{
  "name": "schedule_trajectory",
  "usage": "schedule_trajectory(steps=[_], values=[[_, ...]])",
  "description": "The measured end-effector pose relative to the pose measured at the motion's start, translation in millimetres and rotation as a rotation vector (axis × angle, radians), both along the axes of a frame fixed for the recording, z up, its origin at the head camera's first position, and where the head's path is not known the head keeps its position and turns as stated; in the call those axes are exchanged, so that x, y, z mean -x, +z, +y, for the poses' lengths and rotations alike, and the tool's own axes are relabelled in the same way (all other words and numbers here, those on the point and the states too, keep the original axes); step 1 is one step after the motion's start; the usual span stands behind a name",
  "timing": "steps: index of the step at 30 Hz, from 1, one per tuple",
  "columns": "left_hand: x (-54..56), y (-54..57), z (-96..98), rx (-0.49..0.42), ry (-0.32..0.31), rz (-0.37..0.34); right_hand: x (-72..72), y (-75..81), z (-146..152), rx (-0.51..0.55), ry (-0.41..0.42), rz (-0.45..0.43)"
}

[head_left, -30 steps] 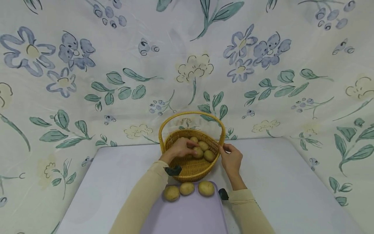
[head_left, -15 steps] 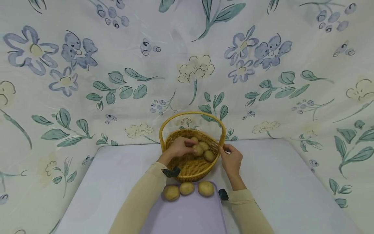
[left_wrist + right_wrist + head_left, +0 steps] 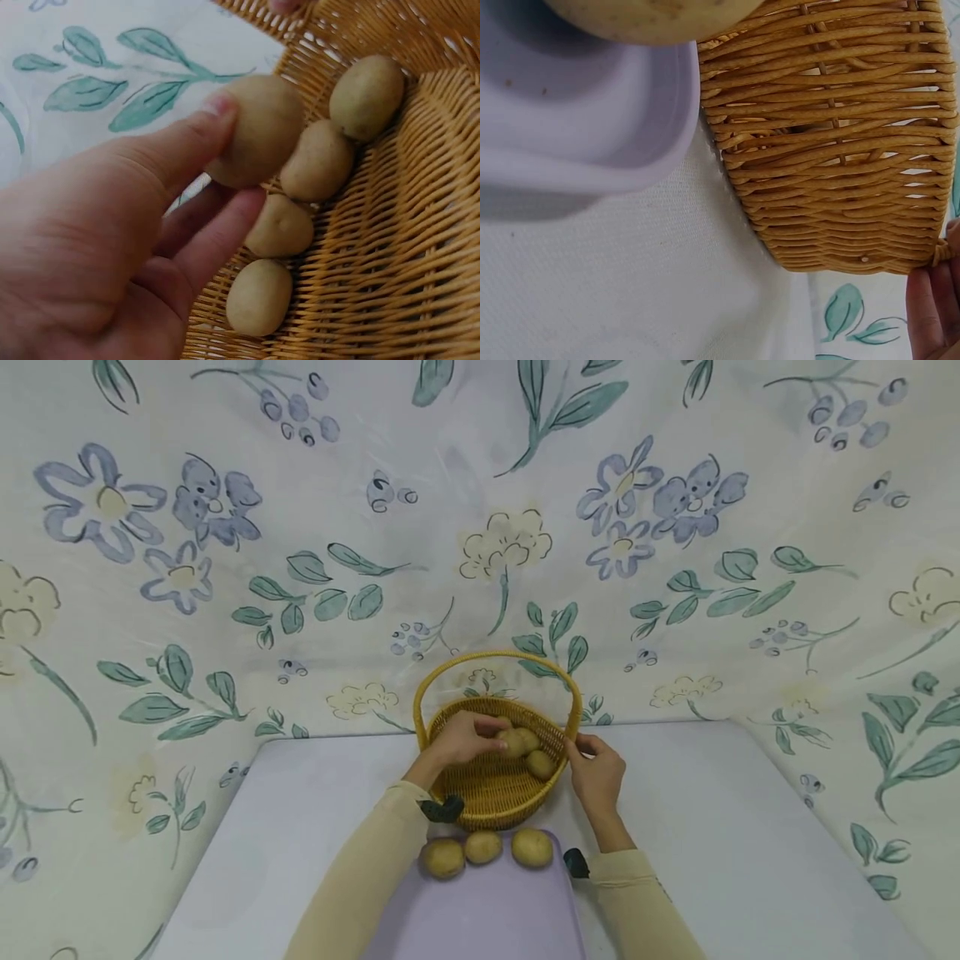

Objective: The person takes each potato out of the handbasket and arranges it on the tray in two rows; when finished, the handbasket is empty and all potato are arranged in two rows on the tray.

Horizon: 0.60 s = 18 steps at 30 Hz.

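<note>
three potatoes [image 3: 483,846] lie along the far edge of a lilac tray [image 3: 487,910] on the table [image 3: 712,827] in the head view; beyond, the left hand [image 3: 461,739] pinches a fourth potato [image 3: 513,743] over the wicker basket [image 3: 495,793], and the right hand [image 3: 600,772] grips the basket's rim by its handle [image 3: 498,654]. the left wrist view shows four more potatoes [image 3: 319,160] in the basket behind the pinched one. in the right wrist view, the tray's corner sits just beside the basket.

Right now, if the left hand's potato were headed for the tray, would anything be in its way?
Yes: the basket's near rim lies between the held potato and the tray; three potatoes line the tray's far edge.
</note>
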<state>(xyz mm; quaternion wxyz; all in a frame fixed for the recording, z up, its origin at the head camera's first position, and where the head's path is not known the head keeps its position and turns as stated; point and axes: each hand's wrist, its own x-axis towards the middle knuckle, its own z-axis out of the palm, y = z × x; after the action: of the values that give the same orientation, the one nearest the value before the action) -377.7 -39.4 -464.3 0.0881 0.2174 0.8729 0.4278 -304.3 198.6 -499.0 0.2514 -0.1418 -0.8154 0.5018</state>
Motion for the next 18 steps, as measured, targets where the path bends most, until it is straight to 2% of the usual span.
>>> schedule_trajectory(steps=[8, 14, 18], values=[[-4.3, 11.9, -2.6, -0.001, -0.016, 0.003, 0.1, 0.4, 0, -0.006, 0.0, 0.001], [-18.5, 17.8, -9.5, -0.003, -0.001, -0.011, -1.4, 1.7, 0, -0.028, 0.003, 0.017], [-27.4, 19.7, -18.6, 0.004, -0.007, 0.023, -1.1, 0.8, -1, -0.033, 0.003, 0.008]])
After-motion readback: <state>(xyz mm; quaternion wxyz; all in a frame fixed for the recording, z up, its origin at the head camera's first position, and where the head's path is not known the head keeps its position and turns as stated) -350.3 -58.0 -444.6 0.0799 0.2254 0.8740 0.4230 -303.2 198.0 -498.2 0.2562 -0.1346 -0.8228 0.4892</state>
